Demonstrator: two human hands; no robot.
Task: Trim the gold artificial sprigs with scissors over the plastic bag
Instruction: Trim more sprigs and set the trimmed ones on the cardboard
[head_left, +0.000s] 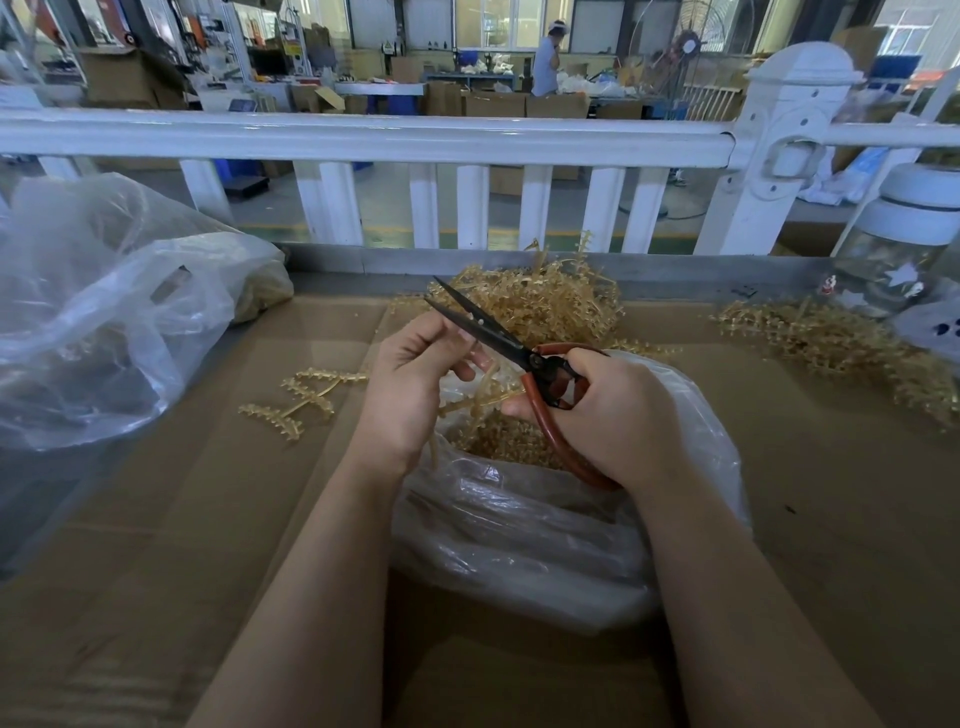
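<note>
Cardboard-covered bench (208, 519): a gold sprig (467, 400), pinched by the left hand (410, 384), is held over the clear plastic bag (519, 530). Red-handled scissors (498, 338), gripped by the right hand (618, 415), are parted; cuts are best kept above the bag's mouth.

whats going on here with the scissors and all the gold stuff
A person is trimming gold sprigs. The right hand grips red-handled scissors, blades open, while the left hand holds a sprig over an open plastic bag that already holds gold bits. More sprigs lie piled behind and loose on the cardboard.
</note>
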